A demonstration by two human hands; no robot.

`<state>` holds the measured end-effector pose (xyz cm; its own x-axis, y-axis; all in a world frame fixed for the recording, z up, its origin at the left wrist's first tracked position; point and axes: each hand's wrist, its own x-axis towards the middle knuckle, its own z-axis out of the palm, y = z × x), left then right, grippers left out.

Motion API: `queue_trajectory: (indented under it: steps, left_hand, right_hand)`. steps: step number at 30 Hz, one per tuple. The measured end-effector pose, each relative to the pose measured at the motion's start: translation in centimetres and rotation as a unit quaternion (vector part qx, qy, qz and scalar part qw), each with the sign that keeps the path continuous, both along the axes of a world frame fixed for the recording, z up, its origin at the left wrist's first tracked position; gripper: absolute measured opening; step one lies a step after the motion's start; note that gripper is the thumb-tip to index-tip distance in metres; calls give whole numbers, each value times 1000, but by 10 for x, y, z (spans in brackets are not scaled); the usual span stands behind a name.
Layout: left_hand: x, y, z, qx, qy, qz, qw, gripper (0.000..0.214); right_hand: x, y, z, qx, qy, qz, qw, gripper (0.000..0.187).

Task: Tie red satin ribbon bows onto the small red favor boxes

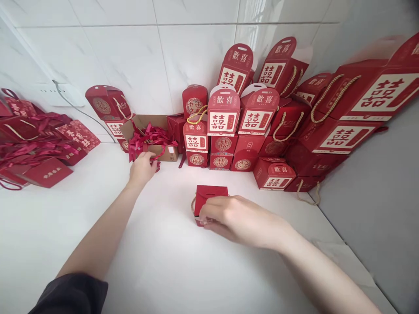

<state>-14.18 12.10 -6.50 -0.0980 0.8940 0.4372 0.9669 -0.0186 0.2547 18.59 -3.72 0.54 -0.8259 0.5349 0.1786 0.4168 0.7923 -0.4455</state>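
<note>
A small red gift box point(209, 192) with a cord handle at its left side stands on the white table in front of me. My right hand point(229, 216) reaches over it from the right, fingers bent and closed on its front edge; the fingertips are partly hidden. Farther back on the left, my left hand point(143, 168) is pinched on a red ribbon point(161, 152) at the front of an open cardboard box point(163, 153). Many more red ribbons point(152, 134) lie heaped in that box and hang over its left side.
Stacked red gift boxes point(223, 115) with rope handles line the tiled wall, and taller stacks point(350, 137) stand at the right. More red boxes with ribbons point(46, 172) are piled at the far left. A grey cable point(83, 112) runs from a wall socket point(62, 94).
</note>
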Motion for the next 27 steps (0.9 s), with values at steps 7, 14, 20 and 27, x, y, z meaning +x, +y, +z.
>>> queue_trajectory:
  steps: [7,14,20,27]
  left_hand:
    - [16,-21,57,-94,-91,-27,991,27]
    - [91,-105,131,-331,-320,-328,825,23]
    - [122,-134,114,-432,-373,-376,730,22]
    - [122,-130,104,-503,-312,-351,726,31]
  right_hand:
    - [22,1,13,-8,54,-59,997,8]
    - [24,10,9,-28,210,-134,968,10]
    - [25,14,2,-160,264,-63,949,48]
    - [27,15,-2,-318,358,-23,878,23]
